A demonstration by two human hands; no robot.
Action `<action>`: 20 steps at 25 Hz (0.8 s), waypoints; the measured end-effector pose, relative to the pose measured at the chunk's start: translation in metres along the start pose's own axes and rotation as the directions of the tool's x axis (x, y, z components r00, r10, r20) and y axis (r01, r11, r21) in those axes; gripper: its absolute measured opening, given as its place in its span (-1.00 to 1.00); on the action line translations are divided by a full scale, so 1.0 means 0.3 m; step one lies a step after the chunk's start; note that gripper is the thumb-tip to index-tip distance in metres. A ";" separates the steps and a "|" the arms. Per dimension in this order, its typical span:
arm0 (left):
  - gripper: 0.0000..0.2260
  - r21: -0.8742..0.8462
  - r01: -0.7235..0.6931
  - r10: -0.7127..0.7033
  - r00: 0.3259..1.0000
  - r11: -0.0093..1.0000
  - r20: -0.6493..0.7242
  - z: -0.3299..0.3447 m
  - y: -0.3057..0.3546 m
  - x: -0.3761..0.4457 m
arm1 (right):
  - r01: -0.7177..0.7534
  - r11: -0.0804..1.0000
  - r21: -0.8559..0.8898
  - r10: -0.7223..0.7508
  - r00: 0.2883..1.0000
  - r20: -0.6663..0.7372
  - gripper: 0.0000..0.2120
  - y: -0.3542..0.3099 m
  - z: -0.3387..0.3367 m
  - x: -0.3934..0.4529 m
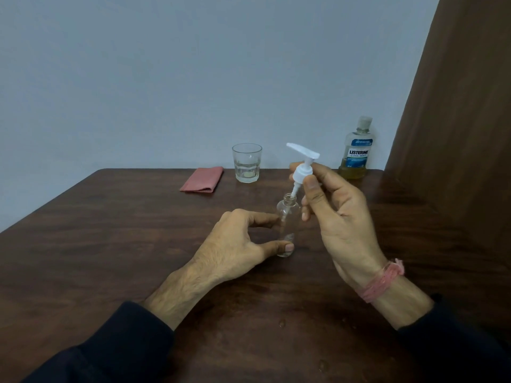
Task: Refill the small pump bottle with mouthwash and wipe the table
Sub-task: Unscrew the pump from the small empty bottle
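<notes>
A small clear pump bottle (288, 217) stands upright on the dark wooden table (138, 244). My left hand (237, 244) holds it low down between thumb and fingers. My right hand (331, 214) pinches the white pump head (302, 168), lifted above the bottle's open neck with its tube still reaching into the neck. A mouthwash bottle (356, 150), capped, with yellowish liquid low inside, stands at the back right. A folded pink cloth (203, 179) lies at the back of the table.
A glass tumbler (247, 163) with a little clear liquid stands between the cloth and the mouthwash bottle. A brown curtain (456, 106) hangs at the right. A few small droplets (282, 324) lie on the table near me.
</notes>
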State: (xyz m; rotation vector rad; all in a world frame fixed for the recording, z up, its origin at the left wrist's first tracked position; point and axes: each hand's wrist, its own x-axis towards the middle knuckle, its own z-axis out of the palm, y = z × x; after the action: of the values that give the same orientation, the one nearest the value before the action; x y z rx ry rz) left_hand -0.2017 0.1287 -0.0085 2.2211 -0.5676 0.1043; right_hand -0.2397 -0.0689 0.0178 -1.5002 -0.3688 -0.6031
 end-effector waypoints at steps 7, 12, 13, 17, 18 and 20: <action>-0.58 0.023 0.018 -0.018 1.000 1.000 -0.007 0.001 -0.011 0.002 | -0.040 0.904 0.426 0.089 0.991 -0.096 -0.67 -0.082 -0.078 0.051; -0.60 0.036 0.025 -0.023 0.997 0.999 -0.068 -0.003 -0.023 0.009 | -0.181 0.936 0.303 0.246 0.950 -0.192 -0.65 -0.033 -0.153 0.073; -0.59 0.033 0.030 -0.028 0.997 0.999 -0.072 -0.006 -0.028 0.011 | -0.234 0.942 0.239 0.283 0.938 -0.200 -0.63 -0.018 -0.161 0.074; -0.53 0.029 0.038 -0.036 0.997 0.999 -0.069 -0.010 -0.039 0.016 | -0.430 0.902 0.050 0.432 0.889 -0.149 -0.66 0.034 -0.176 0.060; -0.52 0.027 0.037 -0.035 0.997 0.999 -0.065 -0.010 -0.040 0.017 | -0.468 0.884 0.016 0.466 0.876 -0.125 -0.67 0.044 -0.176 0.057; -0.51 0.026 0.039 -0.037 0.998 0.999 -0.057 -0.009 -0.037 0.018 | -0.532 0.845 -0.047 0.528 0.846 -0.079 -0.68 0.060 -0.177 0.052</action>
State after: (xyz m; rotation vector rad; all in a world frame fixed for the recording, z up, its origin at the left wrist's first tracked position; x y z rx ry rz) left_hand -0.1916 0.1350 -0.0131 2.2465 -0.4955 0.1556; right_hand -0.2238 -0.1242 0.0092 -1.5562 0.1266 -0.2170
